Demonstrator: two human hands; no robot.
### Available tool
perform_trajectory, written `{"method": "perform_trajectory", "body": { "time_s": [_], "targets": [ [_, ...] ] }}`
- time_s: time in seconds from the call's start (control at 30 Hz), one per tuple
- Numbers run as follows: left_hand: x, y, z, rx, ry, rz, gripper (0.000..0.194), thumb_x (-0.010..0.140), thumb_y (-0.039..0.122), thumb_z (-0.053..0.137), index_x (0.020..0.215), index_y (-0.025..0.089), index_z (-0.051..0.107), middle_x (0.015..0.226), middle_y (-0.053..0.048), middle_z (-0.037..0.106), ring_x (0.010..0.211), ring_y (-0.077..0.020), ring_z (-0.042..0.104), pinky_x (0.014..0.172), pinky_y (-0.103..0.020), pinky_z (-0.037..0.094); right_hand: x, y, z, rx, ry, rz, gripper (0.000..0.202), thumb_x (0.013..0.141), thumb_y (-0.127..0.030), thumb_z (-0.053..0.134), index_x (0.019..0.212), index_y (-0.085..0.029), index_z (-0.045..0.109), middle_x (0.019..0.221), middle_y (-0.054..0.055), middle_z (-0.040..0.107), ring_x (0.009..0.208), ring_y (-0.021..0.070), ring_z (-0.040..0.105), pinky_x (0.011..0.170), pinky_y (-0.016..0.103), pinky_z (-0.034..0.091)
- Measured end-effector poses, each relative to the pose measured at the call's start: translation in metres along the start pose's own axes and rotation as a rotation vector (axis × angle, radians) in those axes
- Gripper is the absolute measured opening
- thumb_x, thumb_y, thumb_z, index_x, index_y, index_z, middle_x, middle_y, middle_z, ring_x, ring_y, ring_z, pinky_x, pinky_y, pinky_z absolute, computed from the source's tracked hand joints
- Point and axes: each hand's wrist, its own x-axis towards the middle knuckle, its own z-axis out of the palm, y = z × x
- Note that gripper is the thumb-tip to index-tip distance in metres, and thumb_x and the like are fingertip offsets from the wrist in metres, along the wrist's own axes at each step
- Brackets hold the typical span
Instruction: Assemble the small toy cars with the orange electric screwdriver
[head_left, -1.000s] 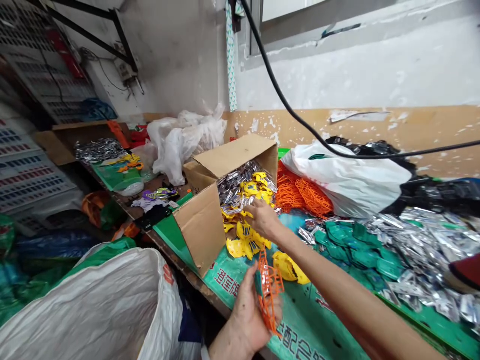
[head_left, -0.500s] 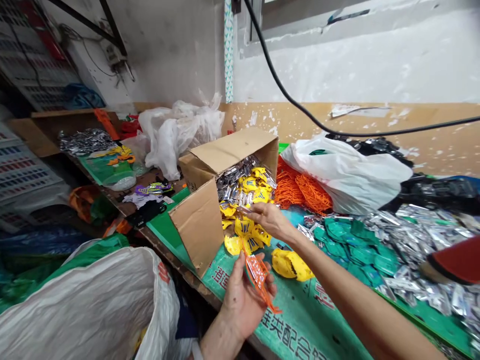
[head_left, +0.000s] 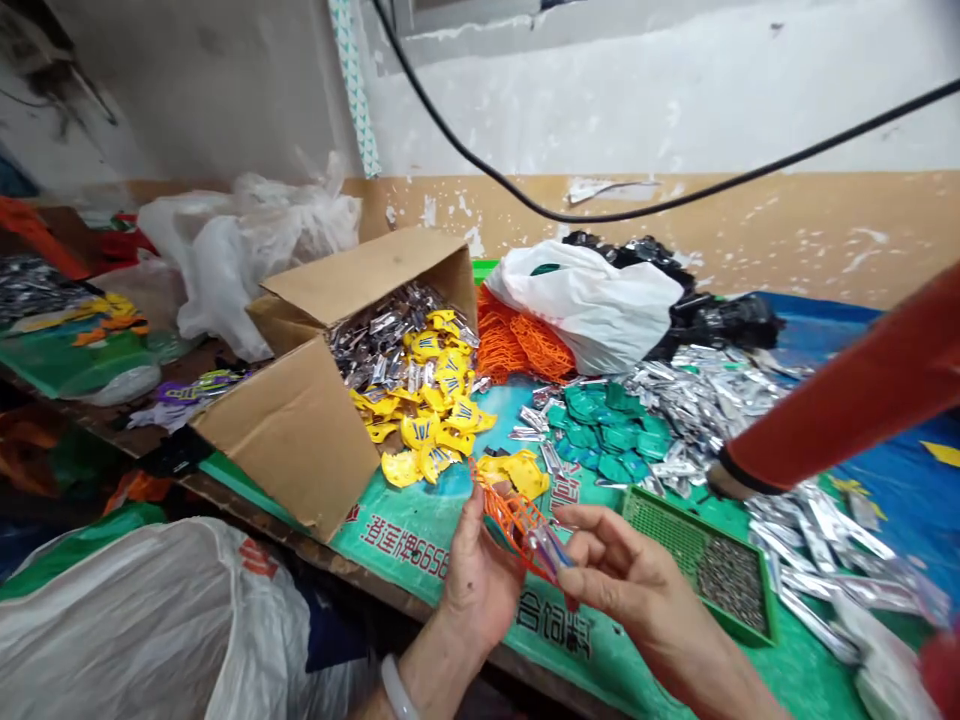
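My left hand (head_left: 480,580) holds an orange mesh piece (head_left: 504,512) with a green edge along it, lying over the fingers with the thumb against it. My right hand (head_left: 637,585) pinches a small shiny, clear-wrapped packet (head_left: 551,552) against the lower end of the mesh. What is inside the packet is too blurred to make out. Just beyond both hands lies a yellow shaped piece (head_left: 517,472). Behind it, yellow printed pieces (head_left: 420,430) and silver packets (head_left: 386,335) spill from a cardboard box (head_left: 300,430) lying on its side.
Orange netting (head_left: 517,340) lies by a white plastic bag (head_left: 592,300). To the right are green pieces (head_left: 607,430), silver packets (head_left: 697,390) and a green tray (head_left: 679,530) of small dark bits. Another person's red sleeve (head_left: 847,390) reaches in. A white sack (head_left: 150,620) stands lower left.
My right hand has come back from the pile at the box to the mesh in my left hand, bringing a small shiny packet. The view has turned right.
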Motion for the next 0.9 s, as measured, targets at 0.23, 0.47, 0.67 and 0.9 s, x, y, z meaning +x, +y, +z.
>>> {"method": "perform_trajectory", "body": {
  "time_s": [0.23,0.47,0.67,0.9],
  "targets": [
    [-0.004,-0.022,-0.006,0.192,-0.13,0.078,0.041,0.06,0.046,0.082,0.083,0.015,0.069,0.077,-0.002,0.066,0.067,-0.014,0.061,0.06,-0.024,0.05,0.001,-0.002,-0.005,-0.021,-0.097,0.026,0.034,0.066,-0.032,0.077,0.094,-0.017,0.069,0.063,-0.003,0.056,0.054,0.0074,0.045,0.053,0.022,0.035],
    [0.004,-0.012,-0.026,0.898,-0.184,0.664,0.037,0.082,0.042,0.064,0.113,0.023,0.061,0.107,-0.005,0.059,0.085,-0.0156,0.056,0.073,-0.026,0.048,-0.004,-0.006,-0.02,-0.224,0.033,0.015,0.02,0.071,-0.036,0.069,0.069,-0.016,0.063,0.06,-0.004,0.049,0.055,0.0087,0.042,0.052,0.023,0.034],
    [-0.011,0.026,0.003,1.739,-0.893,0.832,0.051,0.084,0.02,0.061,0.133,0.029,0.048,0.138,-0.009,0.046,0.093,-0.0175,0.059,0.076,-0.029,0.052,-0.005,-0.012,-0.031,-0.374,0.015,-0.009,0.019,0.073,-0.034,0.064,0.07,-0.016,0.062,0.064,-0.003,0.051,0.06,0.0101,0.042,0.056,0.024,0.033],
    [-0.006,0.014,0.02,1.725,-0.856,0.697,0.012,0.083,0.016,0.062,0.09,0.02,0.071,0.084,-0.005,0.063,0.077,-0.0174,0.058,0.066,-0.026,0.049,-0.004,-0.014,-0.035,-0.618,0.06,-0.11,0.018,0.08,-0.033,0.059,0.073,-0.018,0.065,0.069,0.0,0.059,0.067,0.0144,0.05,0.061,0.026,0.037]
  ]
}}
